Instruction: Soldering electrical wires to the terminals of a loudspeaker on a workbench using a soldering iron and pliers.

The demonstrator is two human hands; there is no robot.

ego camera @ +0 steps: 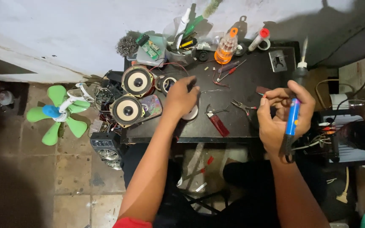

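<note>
While my right hand grips the soldering iron, fingers wrapped tight round its blue handle, the tip points up and away from me, clear of the work, probably so the hot end touches nothing. The iron has a black collar and a pale metal tip above the blue grip, its cord trailing down past my wrist. My left hand reaches over the black table, fingers curled round a small dark object I cannot make out, resting above a white roll of tape. Small pliers and a red lighter lie between my hands; two speakers sit at the table's left.
</note>
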